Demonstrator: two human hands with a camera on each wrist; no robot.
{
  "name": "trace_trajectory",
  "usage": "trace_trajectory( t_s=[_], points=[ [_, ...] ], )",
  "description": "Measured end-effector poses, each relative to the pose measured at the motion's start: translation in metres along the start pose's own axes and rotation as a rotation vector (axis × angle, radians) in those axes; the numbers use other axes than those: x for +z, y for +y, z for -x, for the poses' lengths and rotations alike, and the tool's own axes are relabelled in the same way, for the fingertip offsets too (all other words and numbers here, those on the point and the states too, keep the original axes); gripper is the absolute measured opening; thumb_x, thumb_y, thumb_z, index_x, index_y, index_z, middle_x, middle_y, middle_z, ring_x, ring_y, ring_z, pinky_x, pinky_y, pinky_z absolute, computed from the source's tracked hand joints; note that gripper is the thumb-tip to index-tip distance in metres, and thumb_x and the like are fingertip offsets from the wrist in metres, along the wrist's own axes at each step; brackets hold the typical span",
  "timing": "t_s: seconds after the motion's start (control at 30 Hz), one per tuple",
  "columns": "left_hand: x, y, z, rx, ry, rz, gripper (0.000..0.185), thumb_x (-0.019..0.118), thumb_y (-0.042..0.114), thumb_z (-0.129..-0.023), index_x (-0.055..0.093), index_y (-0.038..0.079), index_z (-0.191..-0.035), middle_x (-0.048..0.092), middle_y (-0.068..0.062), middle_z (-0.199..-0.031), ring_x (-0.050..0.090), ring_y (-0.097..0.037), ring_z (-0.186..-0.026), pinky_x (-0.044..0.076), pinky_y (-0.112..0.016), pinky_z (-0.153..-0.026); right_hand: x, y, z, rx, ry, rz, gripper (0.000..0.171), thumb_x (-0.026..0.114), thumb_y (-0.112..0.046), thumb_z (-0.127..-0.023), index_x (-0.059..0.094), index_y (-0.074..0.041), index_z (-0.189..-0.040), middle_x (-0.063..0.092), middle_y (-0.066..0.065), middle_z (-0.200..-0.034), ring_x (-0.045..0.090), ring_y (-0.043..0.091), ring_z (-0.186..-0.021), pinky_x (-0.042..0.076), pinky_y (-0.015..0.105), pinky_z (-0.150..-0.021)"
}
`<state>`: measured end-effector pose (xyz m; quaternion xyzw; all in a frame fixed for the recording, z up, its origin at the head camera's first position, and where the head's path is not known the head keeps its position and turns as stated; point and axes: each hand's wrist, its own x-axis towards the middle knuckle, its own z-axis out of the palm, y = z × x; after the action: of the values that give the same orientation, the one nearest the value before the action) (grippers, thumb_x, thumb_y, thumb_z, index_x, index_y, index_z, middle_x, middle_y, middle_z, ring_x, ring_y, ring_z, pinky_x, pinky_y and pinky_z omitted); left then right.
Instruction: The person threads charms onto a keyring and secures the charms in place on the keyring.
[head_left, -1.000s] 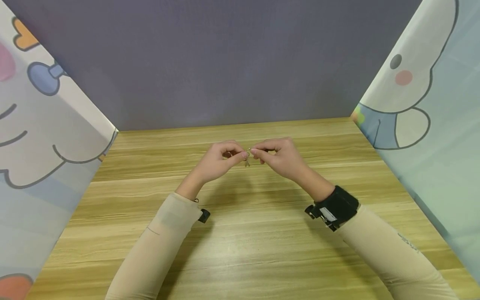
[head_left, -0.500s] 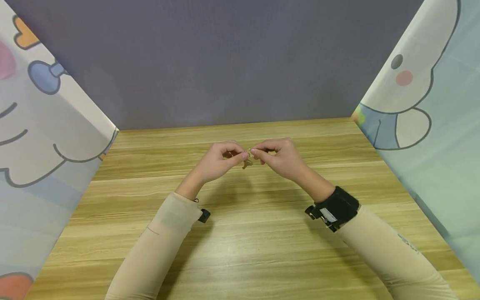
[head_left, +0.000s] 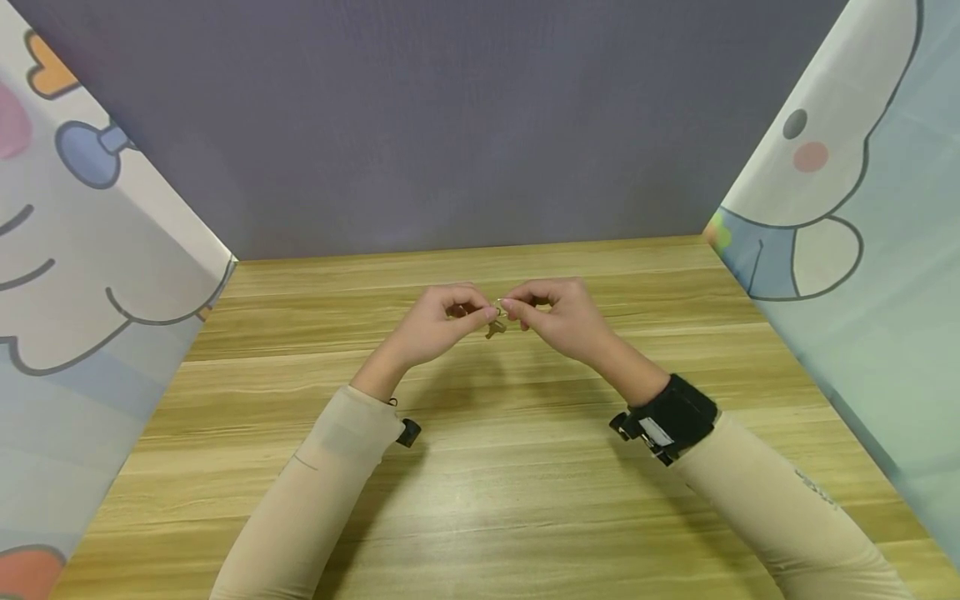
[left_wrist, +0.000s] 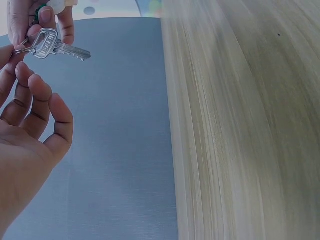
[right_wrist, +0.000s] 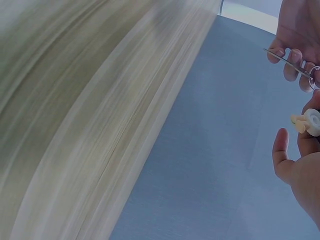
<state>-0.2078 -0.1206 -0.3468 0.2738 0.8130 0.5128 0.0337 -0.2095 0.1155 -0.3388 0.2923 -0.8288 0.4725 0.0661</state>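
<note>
The left hand (head_left: 442, 323) pinches the key ring (left_wrist: 23, 50), the right hand (head_left: 561, 314) apparently pinching its other side, a pale charm (right_wrist: 313, 122) alongside. Between them hangs the key (left_wrist: 61, 48) — swung from edge-on to broadside within the last second, yet still threaded on — above the surface (head_left: 480, 500), nearer its far edge.

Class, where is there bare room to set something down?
On the striped yellow-brown wooden tabletop, bare patches lie between the beige left sleeve and beige right sleeve, outside each sleeve, and along the flat grey-purple wall. It is crowded at the far middle, where the left hand and right hand nearly meet beside a silver metal key.
</note>
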Motion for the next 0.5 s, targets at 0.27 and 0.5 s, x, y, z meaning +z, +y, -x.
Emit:
trace_trajectory(
  t_s=[0.27,0.5],
  points=[
    [0.0004,0.0005,0.0007,0.022,-0.005,0.006,0.016,0.069,0.023,-0.106,0.081,0.015,-0.099,0.075,-0.007,-0.100,0.064,-0.021,-0.090,0.053,-0.045,-0.084,0.0011,0.0003,0.0005,0.012,0.003,-0.001,0.014,0.073,-0.015,-0.102,0.083,-0.005,-0.100,0.080,0.010,-0.088,0.069,0.022,-0.070,0.050,0.024,-0.062],
    [0.0000,0.0005,0.0012,0.032,-0.013,0.006,0.015,0.068,0.022,-0.106,0.080,0.014,-0.100,0.074,-0.010,-0.102,0.063,-0.020,-0.091,0.053,-0.048,-0.085,0.0009,0.0007,0.0007,0.026,-0.005,-0.010,0.014,0.073,-0.016,-0.103,0.083,-0.006,-0.101,0.080,0.011,-0.089,0.069,0.024,-0.071,0.051,0.024,-0.062]
  ],
)
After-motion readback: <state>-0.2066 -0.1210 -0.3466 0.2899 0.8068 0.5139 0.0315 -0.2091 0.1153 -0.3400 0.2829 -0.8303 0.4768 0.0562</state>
